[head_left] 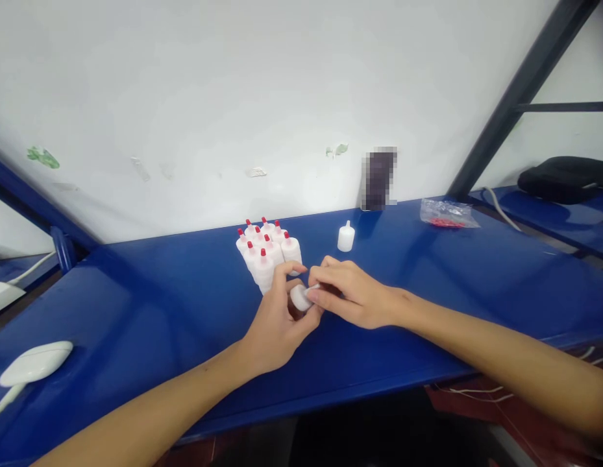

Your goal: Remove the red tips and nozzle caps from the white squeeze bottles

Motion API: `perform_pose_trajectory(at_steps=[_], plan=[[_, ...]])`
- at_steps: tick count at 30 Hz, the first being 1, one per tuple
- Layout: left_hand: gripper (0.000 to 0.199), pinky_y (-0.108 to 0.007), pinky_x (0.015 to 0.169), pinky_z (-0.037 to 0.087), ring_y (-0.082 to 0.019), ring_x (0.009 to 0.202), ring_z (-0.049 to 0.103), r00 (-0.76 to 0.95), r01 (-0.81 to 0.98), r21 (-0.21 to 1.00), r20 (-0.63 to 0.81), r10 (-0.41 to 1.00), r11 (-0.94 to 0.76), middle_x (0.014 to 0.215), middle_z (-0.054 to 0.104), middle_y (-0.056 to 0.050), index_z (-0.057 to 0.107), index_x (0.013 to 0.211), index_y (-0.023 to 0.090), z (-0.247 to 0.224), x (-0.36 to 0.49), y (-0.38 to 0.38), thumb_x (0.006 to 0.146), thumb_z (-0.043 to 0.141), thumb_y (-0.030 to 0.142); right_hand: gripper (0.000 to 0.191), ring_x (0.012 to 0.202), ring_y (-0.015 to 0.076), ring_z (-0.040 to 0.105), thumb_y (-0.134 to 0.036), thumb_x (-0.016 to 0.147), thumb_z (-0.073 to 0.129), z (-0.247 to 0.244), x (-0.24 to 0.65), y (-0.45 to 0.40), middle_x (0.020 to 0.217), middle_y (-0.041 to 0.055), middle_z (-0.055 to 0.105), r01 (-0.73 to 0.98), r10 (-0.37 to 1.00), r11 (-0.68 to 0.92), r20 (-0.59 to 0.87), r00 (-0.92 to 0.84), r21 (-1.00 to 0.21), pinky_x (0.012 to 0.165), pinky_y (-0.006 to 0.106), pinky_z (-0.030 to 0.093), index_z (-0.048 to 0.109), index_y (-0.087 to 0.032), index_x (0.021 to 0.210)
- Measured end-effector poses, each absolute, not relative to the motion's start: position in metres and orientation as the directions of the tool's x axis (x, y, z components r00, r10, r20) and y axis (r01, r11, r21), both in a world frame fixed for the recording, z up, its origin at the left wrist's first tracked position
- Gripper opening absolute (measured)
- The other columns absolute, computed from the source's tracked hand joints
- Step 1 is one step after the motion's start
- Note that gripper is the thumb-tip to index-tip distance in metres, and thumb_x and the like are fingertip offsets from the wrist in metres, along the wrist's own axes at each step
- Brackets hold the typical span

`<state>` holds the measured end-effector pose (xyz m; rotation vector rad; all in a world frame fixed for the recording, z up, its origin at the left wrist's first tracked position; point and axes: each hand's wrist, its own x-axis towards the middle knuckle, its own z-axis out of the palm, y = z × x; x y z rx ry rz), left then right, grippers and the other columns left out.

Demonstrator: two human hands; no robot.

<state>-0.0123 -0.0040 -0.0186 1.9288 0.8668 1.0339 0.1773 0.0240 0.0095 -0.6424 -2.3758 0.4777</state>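
A small white bottle (299, 298) lies tilted between my hands, its nozzle pointing right. My left hand (280, 318) is wrapped round the bottle's body. The thumb and fingers of my right hand (352, 293) pinch its nozzle end, which they mostly hide. Just behind my left hand, several white bottles with red tips (263, 263) stand upright in a tight group. Another white bottle (346, 237), without a red tip, stands alone behind my right hand.
A clear plastic bag (447, 215) with red pieces lies at the back right of the blue table (184, 292). A dark pixelated object (378, 179) leans on the wall. At the left front is a white device (36, 364) with a cable.
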Motion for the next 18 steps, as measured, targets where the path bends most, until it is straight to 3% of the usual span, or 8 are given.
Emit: perform_pose_trajectory(at_steps=[2,4,6,7,10,15,18], plan=[[0.047,-0.017,0.046,0.033,-0.006,0.049,0.038,0.335,0.299,0.654,0.609,0.719,-0.694,0.067,0.045,0.009,0.035,0.127,0.024,-0.014,-0.02,0.003,0.089,0.063,0.022,0.025,0.055,0.0105,0.041,-0.035,0.098,0.048,0.007,0.186,0.036,0.059,-0.0054,0.047,0.327,0.622,0.777,0.574,-0.533,-0.538,0.057,0.025,0.032,0.05,-0.02,0.078],[0.045,-0.018,0.046,0.032,-0.006,0.047,0.036,0.178,0.449,0.272,0.906,0.383,-0.851,0.063,0.039,0.01,0.047,0.118,0.023,-0.004,-0.033,0.015,0.08,0.068,0.016,0.023,0.052,0.0104,0.039,-0.034,0.094,0.052,0.006,0.202,0.056,0.057,-0.0056,0.045,0.42,0.689,0.709,0.684,-0.24,-0.567,0.053,0.026,0.03,0.05,-0.021,0.076],[0.032,-0.019,0.046,0.031,-0.005,0.045,0.036,0.169,0.639,0.003,0.975,0.143,-0.77,0.06,0.04,0.01,0.056,0.103,0.021,0.009,-0.048,0.028,0.076,0.069,0.011,0.021,0.052,0.011,0.04,-0.032,0.089,0.056,0.005,0.221,0.078,0.057,-0.0052,0.045,0.54,0.674,0.618,0.739,0.011,-0.571,0.054,0.026,0.031,0.049,-0.021,0.072],[0.02,-0.02,0.046,0.03,-0.005,0.044,0.035,0.205,0.701,-0.054,0.97,0.128,-0.711,0.057,0.039,0.01,0.058,0.092,0.02,0.015,-0.055,0.034,0.076,0.067,0.011,0.021,0.053,0.0112,0.04,-0.031,0.087,0.057,0.004,0.23,0.088,0.057,-0.005,0.045,0.583,0.664,0.575,0.744,0.077,-0.574,0.055,0.027,0.031,0.049,-0.021,0.07],[0.005,-0.021,0.045,0.031,-0.006,0.04,0.036,0.314,0.76,-0.116,0.927,0.205,-0.639,0.049,0.037,0.009,0.061,0.077,0.018,0.028,-0.067,0.044,0.081,0.064,0.019,0.021,0.054,0.0116,0.039,-0.031,0.085,0.057,0.004,0.247,0.103,0.057,-0.0047,0.044,0.649,0.693,0.476,0.708,0.138,-0.593,0.057,0.027,0.032,0.05,-0.021,0.068],[0.014,-0.023,0.05,0.036,-0.01,0.045,0.047,0.345,0.828,-0.06,0.838,0.422,-0.557,0.053,0.053,0.004,0.069,0.081,0.017,0.023,-0.062,0.041,0.087,0.061,0.027,0.021,0.059,0.013,0.047,-0.034,0.085,0.055,0.002,0.243,0.103,0.065,-0.0015,0.054,0.666,0.807,0.424,0.59,0.03,-0.614,0.061,0.027,0.036,0.049,-0.02,0.07],[0.019,-0.024,0.05,0.034,-0.01,0.047,0.047,0.349,0.827,-0.034,0.814,0.465,-0.561,0.053,0.055,0.003,0.067,0.075,0.017,0.018,-0.059,0.039,0.089,0.059,0.028,0.022,0.06,0.0138,0.049,-0.037,0.087,0.053,-0.002,0.24,0.104,0.067,-0.0005,0.056,0.691,0.835,0.417,0.549,-0.035,-0.591,0.062,0.028,0.036,0.051,-0.02,0.074]])
